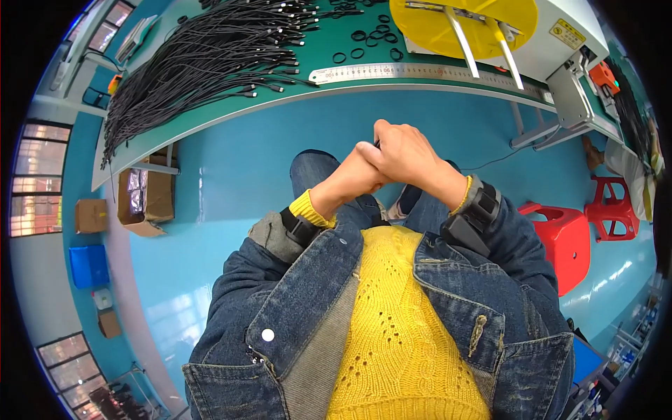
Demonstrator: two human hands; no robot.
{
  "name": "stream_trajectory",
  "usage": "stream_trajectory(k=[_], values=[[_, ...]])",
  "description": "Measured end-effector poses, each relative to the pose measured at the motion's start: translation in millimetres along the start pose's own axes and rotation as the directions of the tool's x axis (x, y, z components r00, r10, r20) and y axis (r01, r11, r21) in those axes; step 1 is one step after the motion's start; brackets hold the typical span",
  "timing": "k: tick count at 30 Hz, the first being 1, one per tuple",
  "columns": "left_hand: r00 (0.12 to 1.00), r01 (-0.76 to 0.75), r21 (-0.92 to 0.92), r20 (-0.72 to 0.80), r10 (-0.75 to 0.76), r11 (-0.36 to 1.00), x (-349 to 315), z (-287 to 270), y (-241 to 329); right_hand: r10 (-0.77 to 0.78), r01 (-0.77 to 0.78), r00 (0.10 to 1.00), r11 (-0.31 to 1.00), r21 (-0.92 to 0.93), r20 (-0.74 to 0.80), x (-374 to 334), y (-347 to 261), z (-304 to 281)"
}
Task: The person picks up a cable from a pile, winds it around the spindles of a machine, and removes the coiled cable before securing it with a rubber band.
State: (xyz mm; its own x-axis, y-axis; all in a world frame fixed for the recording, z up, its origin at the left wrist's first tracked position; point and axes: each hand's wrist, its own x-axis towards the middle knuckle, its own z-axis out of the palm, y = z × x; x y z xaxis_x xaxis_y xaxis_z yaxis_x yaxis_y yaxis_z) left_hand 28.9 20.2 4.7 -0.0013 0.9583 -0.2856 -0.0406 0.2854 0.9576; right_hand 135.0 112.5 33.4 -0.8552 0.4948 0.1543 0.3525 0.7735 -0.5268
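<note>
In front of my body, short of the table edge, my two hands are pressed together. My left hand [353, 173] is closed, its fingers mostly covered by the other hand. Over it lies my right hand [407, 152], fingers curled and thumb side up. A small dark bit shows between them, too little to name. Beyond them on the green table lies a big bundle of black cables [210, 59] with metal plug ends. Several black rings [376, 33] are scattered beside the cables. A steel ruler [392, 72] runs along the table's near edge.
A machine with a yellow disc [469, 24] and two pale rods stands at the table's right. Red stools [565, 245] are on the floor at my right. Cardboard boxes [150, 196] and a blue bin [89, 266] sit at the left.
</note>
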Motion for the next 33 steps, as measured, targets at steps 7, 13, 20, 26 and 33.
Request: stream_trajectory(k=[7, 13, 20, 26, 33], values=[[0.989, 0.142, -0.808, 0.092, -0.116, 0.572, -3.1, -40.5, 21.2, 0.325, -0.427, 0.901, 0.540, 0.725, 0.289, 4.0, 31.1, -28.9], [0.972, 0.236, -0.806, 0.199, -0.127, 0.542, 21.7, -93.0, 16.7, 0.296, -0.482, 0.875, 0.615, 0.624, 0.384, -54.1, 70.9, 14.7], [0.860, -0.500, -0.535, -0.209, 0.466, 0.681, 66.2, -229.6, 191.8, 0.409, -0.646, 0.763, 0.501, 0.576, 0.500, -94.2, 78.8, 29.0], [0.481, -0.717, 0.042, -0.693, 0.537, 0.696, 59.2, -266.1, 157.7, 0.449, -0.681, 0.731, 0.436, 0.588, 0.514, -91.3, 84.7, 35.5], [0.265, 0.107, 0.571, -0.805, 0.531, 0.814, 10.0, -262.6, 43.6, 0.419, -0.680, 0.733, 0.471, 0.562, 0.536, -84.5, 91.7, 41.2]])
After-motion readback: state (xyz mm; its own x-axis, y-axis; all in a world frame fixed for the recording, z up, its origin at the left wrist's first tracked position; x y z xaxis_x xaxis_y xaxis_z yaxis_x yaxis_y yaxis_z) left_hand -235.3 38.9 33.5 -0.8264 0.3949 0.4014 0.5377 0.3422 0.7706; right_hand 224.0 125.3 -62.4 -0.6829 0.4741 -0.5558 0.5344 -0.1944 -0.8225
